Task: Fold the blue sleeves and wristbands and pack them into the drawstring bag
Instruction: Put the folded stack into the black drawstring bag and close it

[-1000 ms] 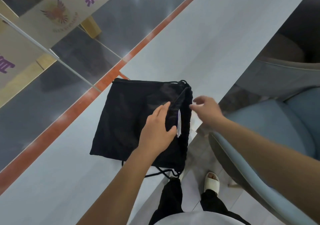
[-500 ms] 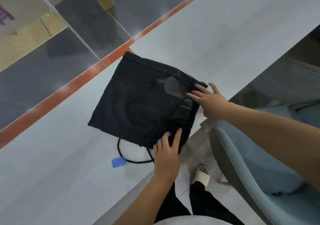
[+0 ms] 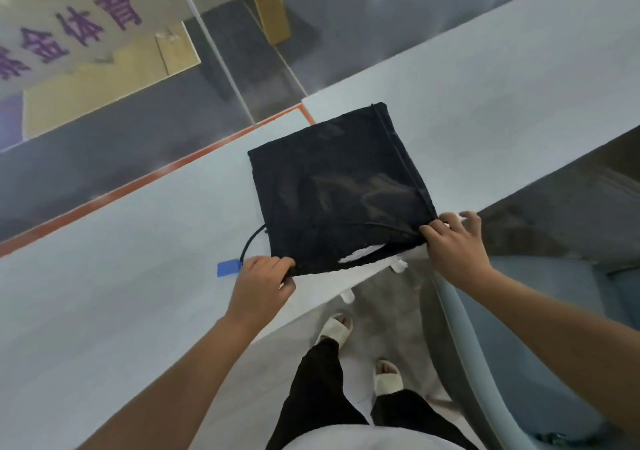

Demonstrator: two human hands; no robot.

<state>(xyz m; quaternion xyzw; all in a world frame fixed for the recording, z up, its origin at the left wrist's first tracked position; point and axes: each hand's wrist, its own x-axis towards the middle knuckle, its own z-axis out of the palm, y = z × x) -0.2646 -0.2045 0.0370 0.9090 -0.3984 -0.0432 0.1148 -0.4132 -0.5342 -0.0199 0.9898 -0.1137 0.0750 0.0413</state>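
Your drawstring bag (image 3: 332, 190) lies flat at the near edge of the bench (image 3: 104, 294). Left hand (image 3: 259, 287) and right hand (image 3: 457, 245) each pinch a near corner, fingers curled on cloth. Looks thin and floppy, so I'd grab the hem.

You've got soft, even light with no hard shadows. A dull sheen lies across the middle of the black drawstring bag (image 3: 332, 179). Beyond the bag, the floor (image 3: 346, 34) shows pale glare. Straight lines bow towards the frame's edges, and everything's slightly blurred.
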